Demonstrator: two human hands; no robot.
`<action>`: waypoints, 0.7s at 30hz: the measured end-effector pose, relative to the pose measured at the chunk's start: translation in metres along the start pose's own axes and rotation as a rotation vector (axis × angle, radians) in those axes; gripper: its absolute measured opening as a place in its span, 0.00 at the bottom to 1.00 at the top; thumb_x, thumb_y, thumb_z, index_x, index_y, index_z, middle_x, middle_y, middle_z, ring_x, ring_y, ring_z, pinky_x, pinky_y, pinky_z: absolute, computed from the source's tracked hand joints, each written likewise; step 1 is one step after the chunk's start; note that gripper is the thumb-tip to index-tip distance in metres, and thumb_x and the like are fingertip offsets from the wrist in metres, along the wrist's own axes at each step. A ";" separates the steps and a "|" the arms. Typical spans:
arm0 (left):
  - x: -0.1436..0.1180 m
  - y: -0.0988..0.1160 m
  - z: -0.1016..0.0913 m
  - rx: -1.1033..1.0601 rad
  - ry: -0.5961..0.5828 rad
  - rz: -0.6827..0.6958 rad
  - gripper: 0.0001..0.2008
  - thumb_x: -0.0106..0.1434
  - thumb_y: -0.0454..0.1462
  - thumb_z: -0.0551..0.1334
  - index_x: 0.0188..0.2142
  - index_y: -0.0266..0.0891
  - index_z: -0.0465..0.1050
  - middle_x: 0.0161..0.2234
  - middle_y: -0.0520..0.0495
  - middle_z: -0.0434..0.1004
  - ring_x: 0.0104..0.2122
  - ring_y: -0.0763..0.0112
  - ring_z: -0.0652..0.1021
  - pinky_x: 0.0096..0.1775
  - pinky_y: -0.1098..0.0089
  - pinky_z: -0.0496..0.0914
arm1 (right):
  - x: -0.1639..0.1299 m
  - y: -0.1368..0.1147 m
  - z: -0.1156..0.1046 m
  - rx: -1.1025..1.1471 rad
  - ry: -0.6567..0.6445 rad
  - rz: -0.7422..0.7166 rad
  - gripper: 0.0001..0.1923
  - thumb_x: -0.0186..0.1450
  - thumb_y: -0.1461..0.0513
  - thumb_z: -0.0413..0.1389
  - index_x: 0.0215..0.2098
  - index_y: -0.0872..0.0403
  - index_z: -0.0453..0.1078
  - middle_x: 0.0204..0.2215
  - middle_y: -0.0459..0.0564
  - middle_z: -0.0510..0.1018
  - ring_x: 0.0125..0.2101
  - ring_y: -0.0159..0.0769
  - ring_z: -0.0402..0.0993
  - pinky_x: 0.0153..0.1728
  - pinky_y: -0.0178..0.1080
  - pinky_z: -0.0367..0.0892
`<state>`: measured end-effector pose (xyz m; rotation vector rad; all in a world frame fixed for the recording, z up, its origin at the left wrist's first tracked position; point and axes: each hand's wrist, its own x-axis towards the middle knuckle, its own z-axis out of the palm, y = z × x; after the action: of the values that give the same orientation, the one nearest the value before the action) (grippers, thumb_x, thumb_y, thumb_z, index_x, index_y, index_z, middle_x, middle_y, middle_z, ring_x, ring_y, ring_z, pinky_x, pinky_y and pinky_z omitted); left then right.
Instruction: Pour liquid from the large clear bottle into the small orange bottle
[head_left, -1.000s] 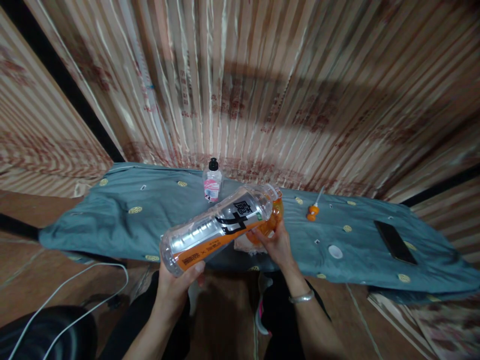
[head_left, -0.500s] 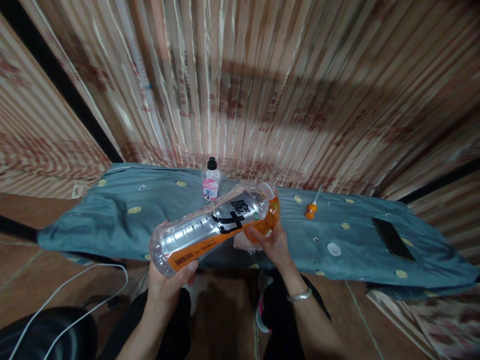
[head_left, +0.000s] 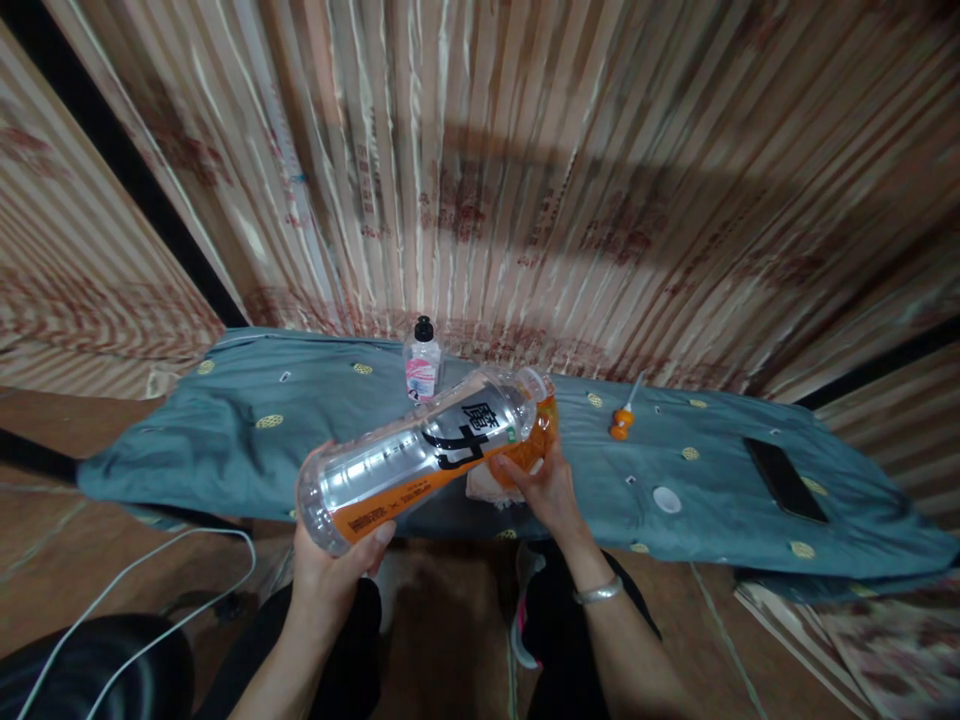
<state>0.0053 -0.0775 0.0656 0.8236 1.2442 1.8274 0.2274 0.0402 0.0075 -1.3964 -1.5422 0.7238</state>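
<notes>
hands (head_left: 442, 520) tilting bottle (head_left: 420, 455), contents perhaps orange

Clear bottle (head_left: 420, 460): large black characters "魔力" on label; small print on orange band unreadable.

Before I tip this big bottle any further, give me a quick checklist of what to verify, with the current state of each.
1. Left hand grips the base of the large bottle: ok.
2. Right hand steadies the small orange container at the bottle's mouth: ok.
3. Bottle mouth lined up with the container's opening: cannot tell, the contact is hidden.
4. Liquid level in the container: cannot tell.
5. White cap lies apart on the blue cloth: ok.
6. Phone away from the pour: ok.
</notes>
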 end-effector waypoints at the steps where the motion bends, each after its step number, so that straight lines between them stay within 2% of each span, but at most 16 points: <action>1: 0.000 0.000 0.000 0.003 0.005 0.004 0.45 0.44 0.43 0.77 0.60 0.50 0.61 0.36 0.54 0.73 0.14 0.83 0.65 0.13 0.77 0.58 | 0.000 0.000 0.000 0.004 -0.003 0.002 0.42 0.56 0.50 0.66 0.64 0.54 0.59 0.48 0.57 0.83 0.48 0.55 0.82 0.48 0.52 0.76; 6: 0.001 -0.003 -0.002 0.041 0.011 0.041 0.47 0.44 0.45 0.77 0.61 0.49 0.60 0.40 0.52 0.73 0.14 0.85 0.64 0.12 0.77 0.55 | 0.001 0.004 0.000 0.004 0.008 -0.026 0.41 0.56 0.50 0.66 0.63 0.53 0.61 0.47 0.57 0.83 0.47 0.54 0.82 0.46 0.50 0.77; 8: 0.003 -0.007 -0.006 0.080 0.012 0.056 0.49 0.44 0.47 0.77 0.63 0.48 0.59 0.40 0.50 0.74 0.16 0.81 0.67 0.15 0.75 0.61 | 0.000 0.005 0.000 -0.007 0.015 -0.032 0.41 0.56 0.49 0.66 0.63 0.53 0.60 0.46 0.56 0.84 0.46 0.54 0.82 0.45 0.49 0.77; 11: 0.007 -0.014 -0.013 0.152 0.032 0.101 0.50 0.43 0.50 0.78 0.63 0.45 0.60 0.41 0.47 0.75 0.29 0.65 0.78 0.27 0.66 0.75 | 0.000 0.006 0.000 -0.004 0.011 -0.038 0.40 0.57 0.49 0.65 0.63 0.53 0.60 0.45 0.55 0.84 0.45 0.53 0.83 0.43 0.48 0.78; 14: 0.009 -0.016 -0.015 0.201 0.050 0.120 0.49 0.42 0.51 0.77 0.61 0.43 0.62 0.44 0.44 0.76 0.42 0.55 0.80 0.40 0.58 0.78 | 0.000 0.005 0.000 0.001 0.015 -0.044 0.37 0.56 0.50 0.66 0.60 0.52 0.63 0.44 0.54 0.84 0.45 0.52 0.83 0.42 0.48 0.78; 21: 0.005 -0.012 -0.008 0.168 0.087 0.098 0.50 0.41 0.50 0.78 0.62 0.41 0.63 0.54 0.41 0.74 0.50 0.55 0.77 0.53 0.58 0.72 | 0.001 0.006 0.000 0.020 0.014 -0.043 0.37 0.56 0.51 0.67 0.60 0.52 0.62 0.44 0.54 0.84 0.44 0.52 0.83 0.43 0.48 0.77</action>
<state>-0.0016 -0.0741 0.0522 0.9194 1.4512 1.8713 0.2297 0.0421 0.0024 -1.3470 -1.5461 0.7000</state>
